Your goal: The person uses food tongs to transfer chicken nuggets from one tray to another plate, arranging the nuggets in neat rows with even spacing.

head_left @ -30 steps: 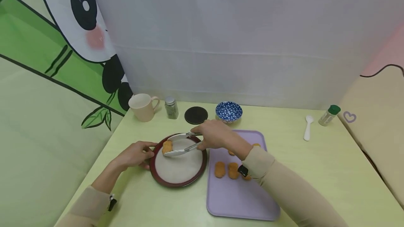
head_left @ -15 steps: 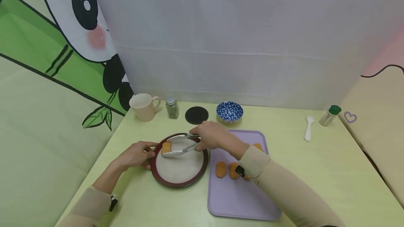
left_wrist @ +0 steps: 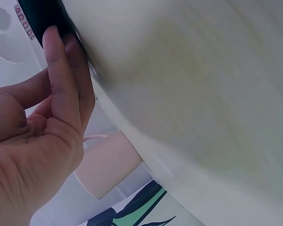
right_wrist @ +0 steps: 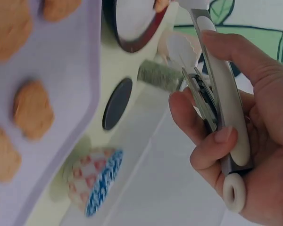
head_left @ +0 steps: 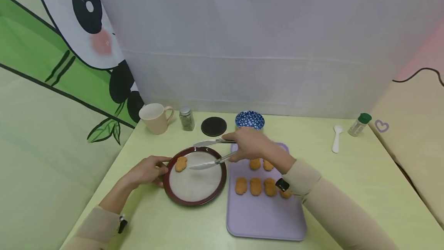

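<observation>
My left hand (head_left: 149,169) holds the left rim of a round plate (head_left: 195,186), white with a dark red border. One chicken nugget (head_left: 180,164) lies on the plate near its left side. In my right hand (head_left: 253,144) is a pair of tongs (head_left: 204,165) with pale tips, gripped by the handles. The tongs' arms are spread with nothing between them, over the plate's right part, apart from the nugget. To the right, a lilac tray (head_left: 265,221) bears several more nuggets (head_left: 255,186); the right forearm hides part of the tray.
Along the back stand a pink mug (head_left: 155,119), a spice jar (head_left: 187,120), a black disc (head_left: 213,126) and a blue-patterned bowl (head_left: 249,120). At the right lie a white spoon (head_left: 337,139) and a green-capped shaker (head_left: 359,125).
The tongs have let go of the nugget, which stays on the plate. My right hand has drawn back to the right with the tongs spread wider. My left hand has kept its place.
</observation>
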`<action>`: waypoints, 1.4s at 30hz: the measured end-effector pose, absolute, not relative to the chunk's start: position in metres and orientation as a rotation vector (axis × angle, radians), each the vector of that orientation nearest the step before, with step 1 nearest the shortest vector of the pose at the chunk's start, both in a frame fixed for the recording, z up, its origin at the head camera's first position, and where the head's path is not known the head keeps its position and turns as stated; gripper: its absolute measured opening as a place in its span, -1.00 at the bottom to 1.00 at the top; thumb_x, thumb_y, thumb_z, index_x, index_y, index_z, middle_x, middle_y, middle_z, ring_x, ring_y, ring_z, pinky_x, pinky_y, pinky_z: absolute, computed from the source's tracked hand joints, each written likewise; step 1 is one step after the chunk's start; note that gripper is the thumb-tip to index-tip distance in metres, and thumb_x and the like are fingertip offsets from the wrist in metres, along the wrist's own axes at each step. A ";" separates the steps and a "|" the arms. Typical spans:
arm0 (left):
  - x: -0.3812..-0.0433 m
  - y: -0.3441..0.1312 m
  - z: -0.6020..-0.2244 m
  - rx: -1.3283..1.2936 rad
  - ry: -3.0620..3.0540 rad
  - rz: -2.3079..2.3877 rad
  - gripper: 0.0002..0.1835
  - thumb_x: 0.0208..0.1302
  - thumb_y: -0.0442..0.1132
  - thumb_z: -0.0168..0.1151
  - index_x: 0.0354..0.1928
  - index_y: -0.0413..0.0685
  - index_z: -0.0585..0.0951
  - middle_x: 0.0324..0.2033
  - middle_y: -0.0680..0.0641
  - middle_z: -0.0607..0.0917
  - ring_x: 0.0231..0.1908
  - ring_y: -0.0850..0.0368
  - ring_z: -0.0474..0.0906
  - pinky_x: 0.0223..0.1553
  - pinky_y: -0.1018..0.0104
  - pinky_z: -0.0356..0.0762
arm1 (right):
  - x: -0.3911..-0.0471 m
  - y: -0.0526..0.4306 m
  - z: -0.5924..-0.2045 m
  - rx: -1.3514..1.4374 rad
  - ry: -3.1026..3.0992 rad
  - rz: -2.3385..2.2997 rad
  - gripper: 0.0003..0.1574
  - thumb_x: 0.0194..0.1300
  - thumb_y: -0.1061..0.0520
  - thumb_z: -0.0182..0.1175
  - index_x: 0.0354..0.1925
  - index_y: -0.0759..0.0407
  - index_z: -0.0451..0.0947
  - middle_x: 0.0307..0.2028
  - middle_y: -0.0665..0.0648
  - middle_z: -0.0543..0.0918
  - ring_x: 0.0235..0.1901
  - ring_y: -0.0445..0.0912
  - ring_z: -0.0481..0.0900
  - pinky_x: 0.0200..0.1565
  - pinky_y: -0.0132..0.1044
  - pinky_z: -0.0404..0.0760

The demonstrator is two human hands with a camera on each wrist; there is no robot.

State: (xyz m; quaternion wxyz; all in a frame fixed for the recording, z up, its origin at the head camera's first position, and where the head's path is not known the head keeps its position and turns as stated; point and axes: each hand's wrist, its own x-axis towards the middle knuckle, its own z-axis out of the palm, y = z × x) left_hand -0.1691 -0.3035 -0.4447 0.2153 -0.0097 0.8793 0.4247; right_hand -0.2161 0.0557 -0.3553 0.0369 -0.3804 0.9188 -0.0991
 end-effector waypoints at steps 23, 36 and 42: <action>-0.168 -0.301 -0.443 -0.063 2.443 1.162 -0.51 0.33 -0.37 0.07 0.31 -0.15 0.37 -0.23 -0.18 0.57 -0.53 0.02 0.61 -0.45 0.18 0.60 | -0.212 0.224 -0.365 -1.006 2.807 -0.229 -0.19 -0.14 -0.13 0.47 0.11 0.08 0.56 -0.32 -0.13 0.63 -0.48 -0.22 0.42 -0.40 -0.25 0.46; -0.169 -0.303 -0.446 -0.018 2.483 1.135 -0.51 0.33 -0.37 0.07 0.31 -0.13 0.38 -0.25 -0.16 0.57 -0.53 0.04 0.61 -0.45 0.20 0.58 | -0.213 0.224 -0.370 -0.944 2.782 -0.235 -0.24 -0.08 -0.12 0.46 0.12 0.07 0.57 -0.40 -0.17 0.59 -0.50 -0.19 0.36 -0.45 -0.29 0.39; -0.170 -0.304 -0.445 -0.015 2.479 1.140 -0.51 0.33 -0.37 0.07 0.31 -0.12 0.38 -0.25 -0.16 0.57 -0.53 0.03 0.62 -0.45 0.21 0.57 | -0.212 0.219 -0.365 -0.987 2.799 -0.246 -0.26 -0.06 -0.13 0.45 0.11 0.07 0.57 -0.30 -0.12 0.64 -0.46 -0.21 0.41 -0.38 -0.25 0.45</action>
